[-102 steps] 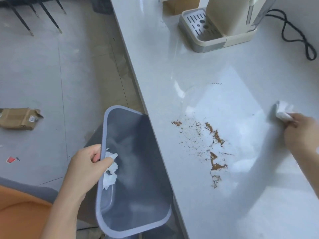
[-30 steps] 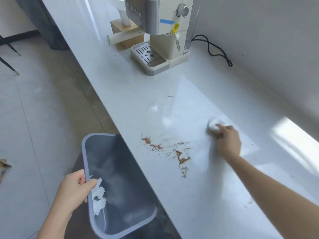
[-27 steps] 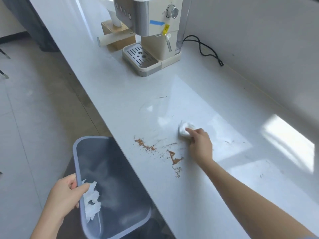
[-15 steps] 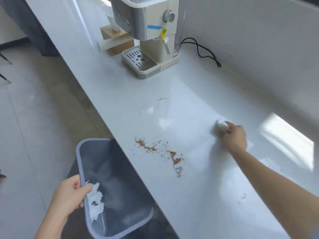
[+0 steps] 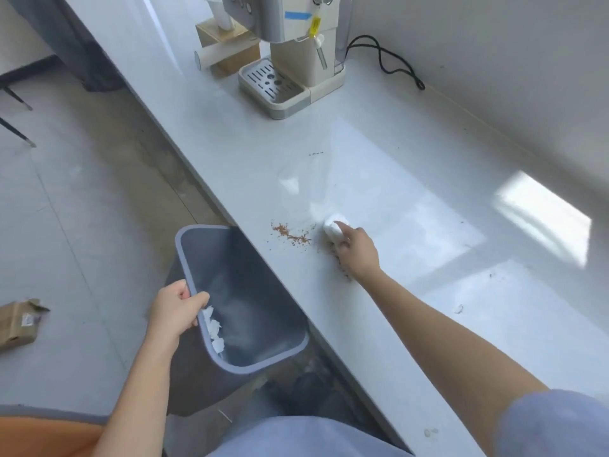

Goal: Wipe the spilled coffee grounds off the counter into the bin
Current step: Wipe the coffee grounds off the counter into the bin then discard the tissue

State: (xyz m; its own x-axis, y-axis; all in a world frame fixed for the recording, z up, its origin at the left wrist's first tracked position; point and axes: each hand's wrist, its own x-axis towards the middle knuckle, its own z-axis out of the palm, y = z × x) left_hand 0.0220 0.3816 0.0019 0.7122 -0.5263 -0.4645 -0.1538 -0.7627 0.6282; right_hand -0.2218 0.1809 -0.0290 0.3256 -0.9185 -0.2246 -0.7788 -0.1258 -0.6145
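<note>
Brown coffee grounds (image 5: pixel 291 235) lie in a thin streak on the pale grey counter (image 5: pixel 379 166), close to its front edge. My right hand (image 5: pixel 357 255) presses a wadded white tissue (image 5: pixel 334 229) onto the counter just right of the grounds. A grey plastic bin (image 5: pixel 260 352) hangs tilted below the counter edge, its mouth facing the grounds. My left hand (image 5: pixel 178 310) grips the bin's left rim. Crumpled white paper (image 5: pixel 212 331) lies inside the bin by my fingers.
A cream coffee machine (image 5: pixel 290 57) with a drip tray stands at the back of the counter, its black cord (image 5: pixel 389 61) trailing to the wall. A cardboard box (image 5: pixel 227 44) sits beside it. A flattened carton (image 5: pixel 18 323) lies on the tiled floor.
My right hand has swept the tissue left across the counter to the grounds. The right-hand clump of grounds is now under or beside my hand. The bin stays in my left hand.
</note>
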